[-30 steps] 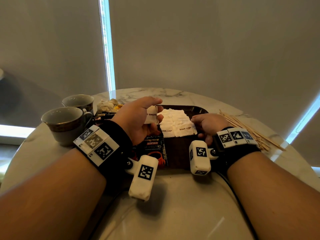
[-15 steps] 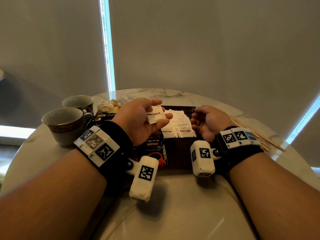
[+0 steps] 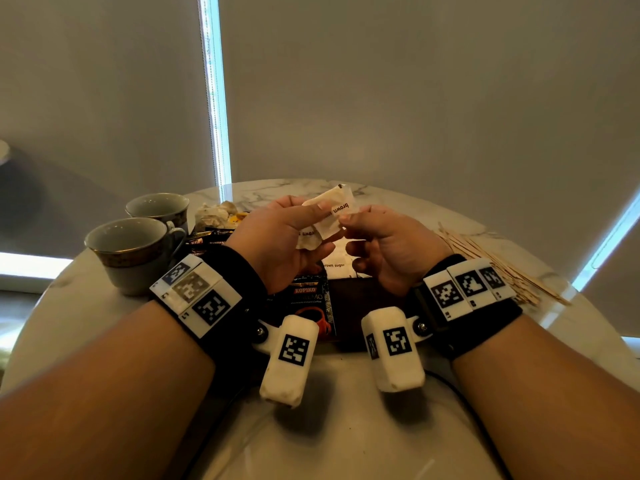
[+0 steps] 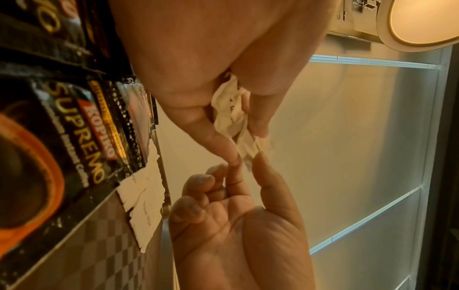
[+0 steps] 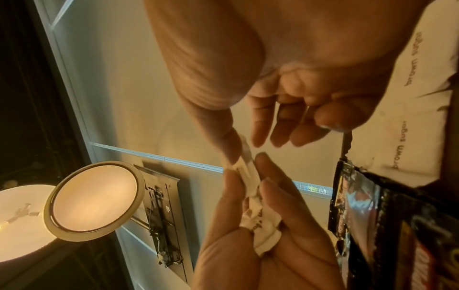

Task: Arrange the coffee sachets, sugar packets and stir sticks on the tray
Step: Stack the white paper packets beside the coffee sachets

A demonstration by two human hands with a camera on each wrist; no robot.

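Above the dark checkered tray [image 3: 367, 299], my left hand [image 3: 308, 225] grips a small bunch of white brown-sugar packets [image 3: 327, 216]. My right hand [image 3: 348, 220] pinches the end of the top packet between thumb and forefinger. In the left wrist view the packets [image 4: 228, 111] look crumpled in my left hand [image 4: 244, 141], with my right hand [image 4: 246, 160] pinching from below. The right wrist view shows the same pinch [image 5: 244, 151] on the packets [image 5: 261, 221]. More sugar packets [image 3: 336, 268] and a black Kopiko coffee sachet [image 3: 308, 299] lie on the tray. Stir sticks [image 3: 485, 261] lie right of the tray.
Two grey cups [image 3: 138, 251] [image 3: 159, 207] stand at the left on the round marble table [image 3: 346, 427]. Behind them lie loose coffee sachets [image 3: 207, 240] and a crumpled pile of wrappers [image 3: 214, 213]. A wall and blinds rise close behind the table.
My left hand has lifted the sugar packets higher above the tray. My right hand has left the tray, come up and across, and now pinches the top packet.
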